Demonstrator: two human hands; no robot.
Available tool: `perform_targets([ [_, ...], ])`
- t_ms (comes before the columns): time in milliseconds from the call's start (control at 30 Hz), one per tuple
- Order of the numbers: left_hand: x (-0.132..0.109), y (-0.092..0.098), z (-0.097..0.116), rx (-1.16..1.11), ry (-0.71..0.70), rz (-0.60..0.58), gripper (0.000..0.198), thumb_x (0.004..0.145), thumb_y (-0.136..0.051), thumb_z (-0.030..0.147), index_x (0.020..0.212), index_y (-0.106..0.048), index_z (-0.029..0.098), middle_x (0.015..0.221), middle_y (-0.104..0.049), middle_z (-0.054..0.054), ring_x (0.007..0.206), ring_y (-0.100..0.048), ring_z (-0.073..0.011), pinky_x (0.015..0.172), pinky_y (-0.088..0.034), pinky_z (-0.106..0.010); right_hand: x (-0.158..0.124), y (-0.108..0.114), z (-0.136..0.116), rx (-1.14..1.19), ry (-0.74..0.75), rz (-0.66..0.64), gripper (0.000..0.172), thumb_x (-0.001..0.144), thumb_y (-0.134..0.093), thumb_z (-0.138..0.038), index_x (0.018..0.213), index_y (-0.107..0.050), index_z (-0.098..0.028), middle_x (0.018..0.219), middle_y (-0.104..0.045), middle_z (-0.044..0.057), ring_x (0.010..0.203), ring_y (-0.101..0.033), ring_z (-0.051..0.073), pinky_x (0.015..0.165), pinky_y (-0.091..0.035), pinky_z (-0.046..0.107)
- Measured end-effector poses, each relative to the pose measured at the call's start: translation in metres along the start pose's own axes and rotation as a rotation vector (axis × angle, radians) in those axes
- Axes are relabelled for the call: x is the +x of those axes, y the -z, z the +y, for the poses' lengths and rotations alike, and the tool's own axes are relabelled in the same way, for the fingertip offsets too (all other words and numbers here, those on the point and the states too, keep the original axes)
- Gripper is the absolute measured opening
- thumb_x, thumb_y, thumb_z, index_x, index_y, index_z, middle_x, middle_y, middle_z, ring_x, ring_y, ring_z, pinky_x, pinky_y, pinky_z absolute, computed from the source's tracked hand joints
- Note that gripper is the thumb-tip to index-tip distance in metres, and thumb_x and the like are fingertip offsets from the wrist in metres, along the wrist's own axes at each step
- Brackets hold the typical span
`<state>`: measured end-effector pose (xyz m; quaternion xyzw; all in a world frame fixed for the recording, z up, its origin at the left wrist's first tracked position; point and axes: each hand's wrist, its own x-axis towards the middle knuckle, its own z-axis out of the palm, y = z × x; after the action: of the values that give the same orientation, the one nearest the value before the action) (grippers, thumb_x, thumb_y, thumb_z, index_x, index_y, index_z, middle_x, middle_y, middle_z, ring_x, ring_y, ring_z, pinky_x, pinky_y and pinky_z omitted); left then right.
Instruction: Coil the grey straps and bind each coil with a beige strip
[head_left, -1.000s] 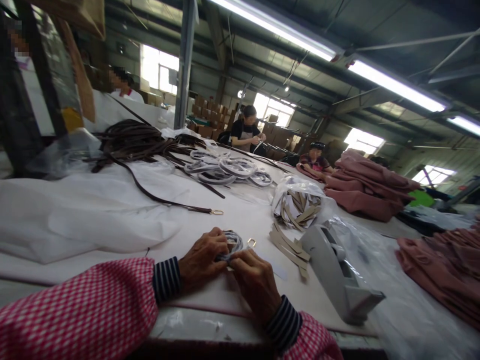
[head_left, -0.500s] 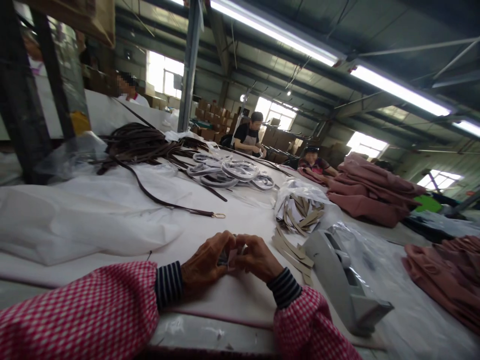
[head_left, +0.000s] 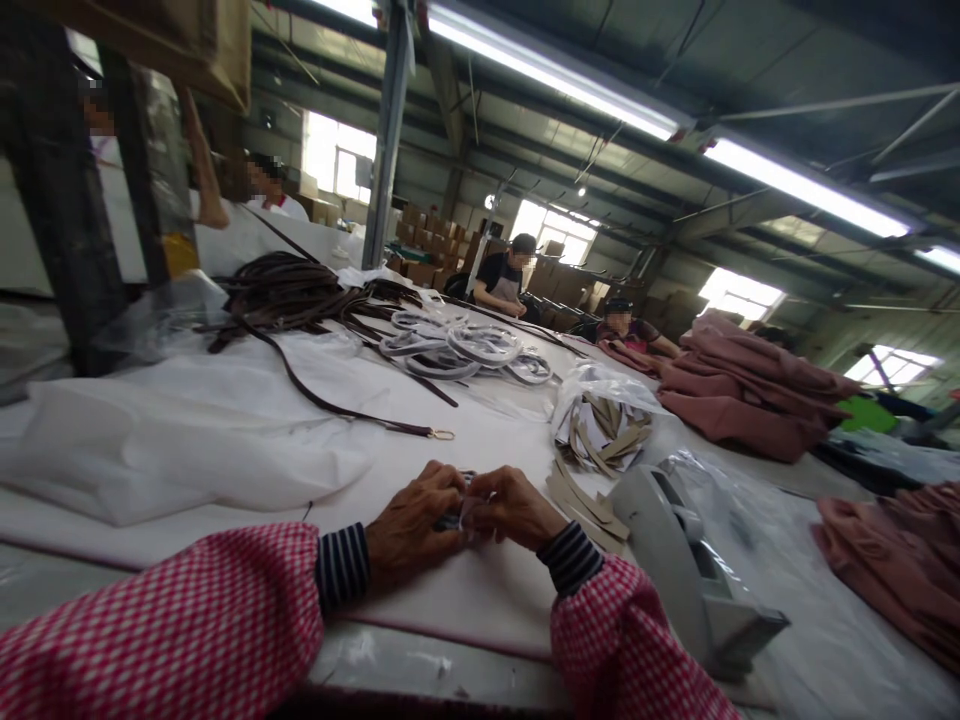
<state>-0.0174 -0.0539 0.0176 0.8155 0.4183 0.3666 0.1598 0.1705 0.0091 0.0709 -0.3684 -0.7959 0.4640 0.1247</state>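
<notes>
My left hand (head_left: 416, 522) is curled on the white table covering (head_left: 450, 600), its fingers around a small greyish shiny item (head_left: 451, 520) that is mostly hidden. Right against it, my right hand (head_left: 514, 508) pinches a small pale, see-through piece (head_left: 474, 512) over that item. Fingertips of both hands almost touch. To the right stands a grey tape dispenser (head_left: 664, 560). Beyond my hands lies a dark brown strap (head_left: 360, 412) ending in a gold-coloured metal clasp (head_left: 442, 434).
Tan strips (head_left: 589, 510) spill beside a clear bag (head_left: 600, 415) of more strips. Wrapped grey loops (head_left: 480, 345) and a heap of brown straps (head_left: 285, 285) lie farther back. Folded pink material (head_left: 750, 390) is piled at right. White sheeting (head_left: 172, 430) covers the left; several people work beyond.
My left fingers have lowered and flattened over the small item. My right fingers have closed in on the pale piece, which shows differently now. The view has shifted slightly.
</notes>
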Motion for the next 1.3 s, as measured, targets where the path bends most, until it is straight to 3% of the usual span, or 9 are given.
perform_targets([
  [167, 0.001, -0.001, -0.001, -0.118, 0.048, 0.021, 0.016, 0.082, -0.074, 0.024, 0.097, -0.077, 0.023, 0.112, -0.063, -0.006, 0.111, -0.050, -0.0275, 0.097, -0.044, -0.039, 0.015, 0.013, -0.013, -0.074, -0.059, -0.176, 0.008, 0.070, -0.068, -0.013, 0.077, -0.071, -0.015, 0.059, -0.068, -0.003, 0.048, -0.065, 0.011, 0.042, -0.048, 0.016],
  [333, 0.002, 0.003, 0.001, -0.175, 0.072, -0.055, 0.026, 0.083, -0.073, 0.023, 0.108, -0.077, 0.027, 0.119, -0.062, -0.005, 0.115, -0.049, -0.0286, 0.100, -0.040, -0.040, 0.035, 0.020, -0.028, -0.182, -0.128, -0.302, 0.005, 0.067, -0.071, -0.009, 0.065, -0.070, -0.014, 0.047, -0.064, -0.003, 0.041, -0.061, 0.012, 0.040, -0.047, 0.017],
  [600, 0.002, 0.002, 0.004, -0.053, -0.008, -0.050, 0.023, 0.091, -0.066, 0.028, 0.110, -0.077, 0.027, 0.117, -0.063, -0.007, 0.110, -0.049, -0.0280, 0.098, -0.040, -0.040, 0.021, 0.016, -0.026, -0.321, 0.000, -0.213, 0.011, 0.072, -0.066, -0.005, 0.071, -0.072, -0.014, 0.052, -0.062, -0.005, 0.052, -0.064, 0.010, 0.050, -0.048, 0.015],
  [833, 0.003, 0.001, 0.003, -0.106, -0.004, -0.030, 0.025, 0.087, -0.068, 0.024, 0.111, -0.077, 0.028, 0.117, -0.064, -0.004, 0.112, -0.050, -0.0282, 0.099, -0.040, -0.039, 0.020, 0.021, -0.042, -0.514, 0.022, -0.318, 0.015, 0.079, -0.061, -0.004, 0.075, -0.073, -0.013, 0.056, -0.066, -0.002, 0.052, -0.066, 0.012, 0.048, -0.047, 0.016],
  [967, 0.002, -0.001, -0.002, -0.060, -0.006, -0.033, 0.016, 0.088, -0.069, 0.026, 0.101, -0.076, 0.023, 0.110, -0.064, -0.006, 0.111, -0.051, -0.0269, 0.097, -0.043, -0.038, 0.010, 0.012, -0.041, -0.716, 0.138, -0.216, 0.010, 0.082, -0.066, -0.007, 0.075, -0.072, -0.012, 0.065, -0.071, 0.004, 0.066, -0.070, 0.017, 0.060, -0.048, 0.023],
  [1067, 0.002, -0.002, -0.004, -0.016, -0.031, -0.015, 0.013, 0.090, -0.065, 0.024, 0.100, -0.073, 0.020, 0.107, -0.065, -0.006, 0.108, -0.051, -0.0254, 0.098, -0.044, -0.038, -0.007, -0.003, -0.027, -0.841, 0.257, -0.109, 0.013, 0.090, -0.059, -0.008, 0.092, -0.071, -0.013, 0.099, -0.076, 0.012, 0.087, -0.070, 0.022, 0.071, -0.047, 0.029],
  [1133, 0.002, -0.002, -0.004, 0.004, -0.047, -0.006, 0.010, 0.091, -0.063, 0.023, 0.094, -0.071, 0.019, 0.104, -0.065, -0.007, 0.106, -0.051, -0.0250, 0.097, -0.045, -0.038, -0.019, -0.013, -0.012, -0.973, 0.412, -0.016, 0.022, 0.096, -0.050, -0.008, 0.108, -0.067, -0.014, 0.118, -0.072, 0.014, 0.090, -0.068, 0.021, 0.069, -0.046, 0.030],
  [1233, 0.002, -0.003, -0.003, 0.007, -0.057, -0.007, 0.012, 0.090, -0.063, 0.024, 0.079, -0.066, 0.019, 0.099, -0.065, -0.006, 0.104, -0.052, -0.0248, 0.094, -0.046, -0.037, -0.029, -0.023, 0.007, -1.171, 0.614, 0.144, 0.022, 0.100, -0.042, -0.008, 0.106, -0.063, -0.014, 0.108, -0.072, 0.011, 0.080, -0.065, 0.019, 0.059, -0.042, 0.030],
  [1300, 0.003, -0.003, -0.002, 0.000, -0.058, -0.013, 0.013, 0.090, -0.064, 0.023, 0.077, -0.064, 0.019, 0.098, -0.066, -0.006, 0.104, -0.052, -0.0246, 0.093, -0.046, -0.036, -0.031, -0.026, 0.014, -1.194, 0.629, 0.203, 0.019, 0.099, -0.044, -0.009, 0.098, -0.062, -0.016, 0.096, -0.071, 0.008, 0.075, -0.063, 0.019, 0.055, -0.041, 0.031],
])
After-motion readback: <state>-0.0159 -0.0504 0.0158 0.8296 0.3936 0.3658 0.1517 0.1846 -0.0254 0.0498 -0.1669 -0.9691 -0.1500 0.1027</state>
